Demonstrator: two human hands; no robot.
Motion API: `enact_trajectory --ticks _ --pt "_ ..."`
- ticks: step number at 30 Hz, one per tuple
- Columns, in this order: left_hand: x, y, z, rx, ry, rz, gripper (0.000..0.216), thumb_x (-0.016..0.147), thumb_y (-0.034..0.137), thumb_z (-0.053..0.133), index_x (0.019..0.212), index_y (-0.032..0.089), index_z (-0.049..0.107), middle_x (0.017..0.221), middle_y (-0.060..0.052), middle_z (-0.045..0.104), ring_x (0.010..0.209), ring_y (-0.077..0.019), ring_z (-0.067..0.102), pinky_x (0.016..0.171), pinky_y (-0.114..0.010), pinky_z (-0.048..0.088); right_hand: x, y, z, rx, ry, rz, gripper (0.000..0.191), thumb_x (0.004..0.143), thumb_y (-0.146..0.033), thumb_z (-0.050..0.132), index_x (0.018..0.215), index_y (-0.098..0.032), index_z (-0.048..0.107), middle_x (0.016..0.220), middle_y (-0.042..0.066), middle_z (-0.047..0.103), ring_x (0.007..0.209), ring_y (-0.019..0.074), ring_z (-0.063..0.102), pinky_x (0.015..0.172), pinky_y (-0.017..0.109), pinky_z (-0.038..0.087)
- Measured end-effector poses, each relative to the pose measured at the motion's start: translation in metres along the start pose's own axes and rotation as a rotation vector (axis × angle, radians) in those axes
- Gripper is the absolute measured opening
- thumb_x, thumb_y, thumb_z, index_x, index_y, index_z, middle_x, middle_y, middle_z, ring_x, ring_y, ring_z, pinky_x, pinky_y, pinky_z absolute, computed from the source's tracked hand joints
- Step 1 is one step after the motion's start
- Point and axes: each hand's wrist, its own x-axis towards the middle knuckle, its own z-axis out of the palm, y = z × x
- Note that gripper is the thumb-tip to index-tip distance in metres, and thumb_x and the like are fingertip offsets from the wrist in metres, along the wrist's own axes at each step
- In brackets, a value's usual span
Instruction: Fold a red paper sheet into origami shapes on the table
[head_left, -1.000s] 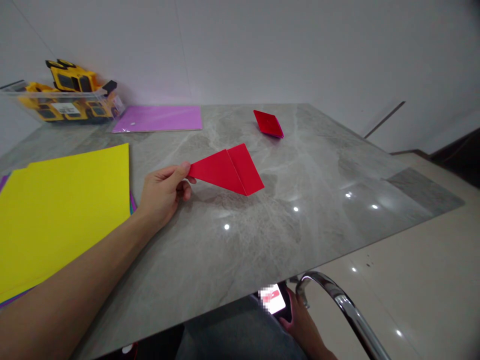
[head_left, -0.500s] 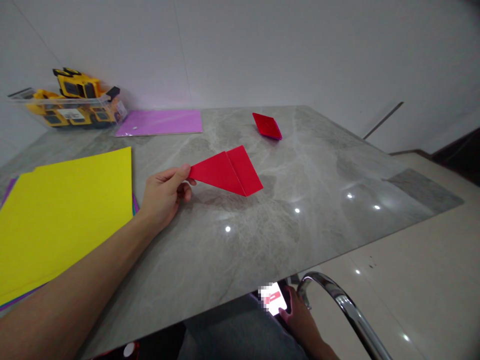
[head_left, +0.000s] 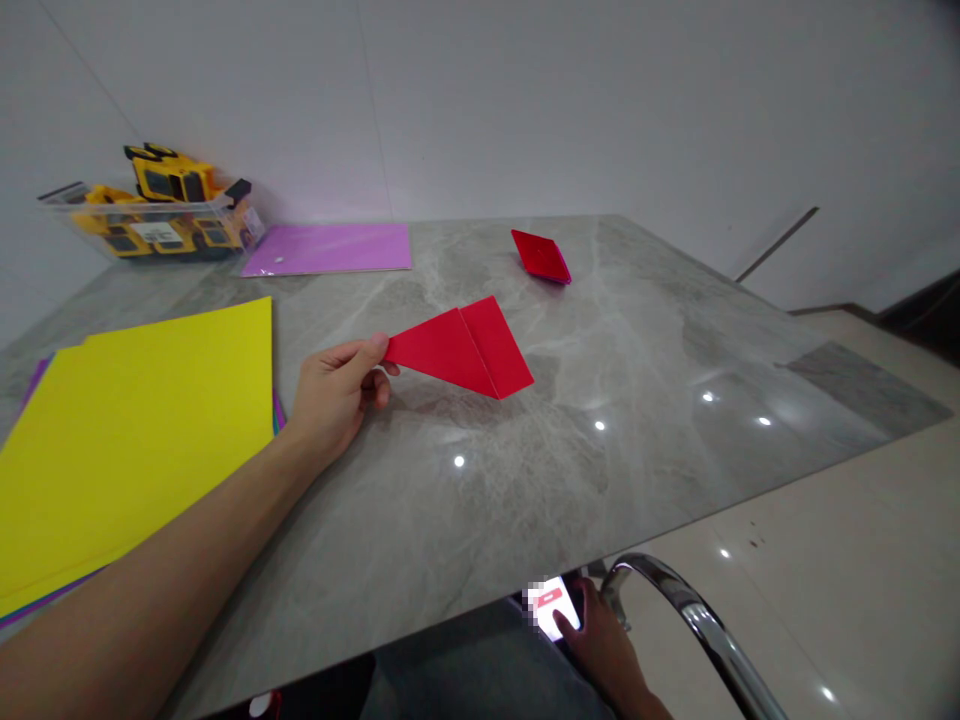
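My left hand (head_left: 346,385) pinches the narrow end of a folded red paper (head_left: 463,348) between thumb and fingers. The paper is held above the table, its wide end pointing right, with a crease across it near that end. Below the table's front edge, over my lap, my right hand (head_left: 600,640) holds a phone (head_left: 553,608) with a lit screen, partly blurred out. The thumb lies over the screen. Farther back on the table rests a second folded red paper piece (head_left: 541,256) with a purple edge.
A stack of yellow paper (head_left: 150,440) with purple and teal sheets beneath lies at left. Behind it are a clear plastic box (head_left: 217,222) of yellow toy vehicles and a purple paper pack (head_left: 330,250). A chrome chair arm (head_left: 682,600) curves up beside the grey marbled table (head_left: 645,340).
The whole view has shifted slightly, so everything appears a little farther right and lower. My left hand keeps its hold on the red paper. The right thumb has moved a little over the phone screen.
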Motion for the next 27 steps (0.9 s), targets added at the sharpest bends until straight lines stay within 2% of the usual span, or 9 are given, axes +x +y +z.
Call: enact_trajectory --ticks 8,12,18,24,27 --pt "0.0 0.002 0.0 -0.033 0.01 -0.026 0.021 0.076 0.028 0.067 0.059 0.016 0.064 0.062 0.0 0.061 0.038 -0.0065 0.048 0.034 -0.019 0.031 0.003 -0.033 -0.02 -0.039 -0.034 0.069 0.061 0.09 -0.057 0.031 0.125 -0.009 0.048 0.115 0.024 0.06 0.1 0.037 0.063 0.08 0.045 0.048" --pt "0.0 0.002 0.0 -0.029 0.013 -0.029 0.022 0.077 0.027 0.066 0.059 0.015 0.064 0.061 0.0 0.06 0.038 -0.0067 0.048 0.034 -0.019 0.032 0.004 -0.038 -0.023 -0.068 -0.033 0.079 0.056 0.09 -0.053 0.034 0.123 -0.01 0.049 0.109 0.023 0.063 0.097 0.0367 0.064 0.079 0.045 0.048" --pt "-0.001 0.003 0.001 -0.03 0.013 -0.021 0.02 0.075 0.028 0.068 0.059 0.016 0.064 0.061 0.0 0.06 0.037 -0.0068 0.048 0.033 -0.02 0.032 0.0 -0.036 -0.021 -0.125 -0.005 0.043 0.06 0.087 -0.058 0.038 0.122 -0.01 0.047 0.109 0.023 0.061 0.095 0.0368 0.064 0.075 0.043 0.048" --pt "0.0 0.002 0.001 -0.015 0.014 -0.022 0.02 0.074 0.027 0.068 0.058 0.016 0.063 0.061 -0.001 0.06 0.038 -0.0071 0.047 0.034 -0.02 0.033 -0.002 -0.044 -0.021 -0.14 -0.005 0.036 0.056 0.085 -0.051 0.045 0.124 -0.011 0.045 0.107 0.019 0.061 0.094 0.0337 0.064 0.072 0.04 0.048" --pt "-0.002 -0.001 -0.001 0.083 -0.015 0.029 0.022 0.078 0.031 0.065 0.061 0.017 0.065 0.055 -0.001 0.059 0.038 -0.008 0.047 0.035 -0.02 0.033 -0.006 -0.041 -0.024 -0.141 -0.018 0.082 0.058 0.075 -0.045 0.055 0.121 -0.01 0.052 0.106 0.022 0.061 0.092 0.035 0.065 0.07 0.041 0.048"
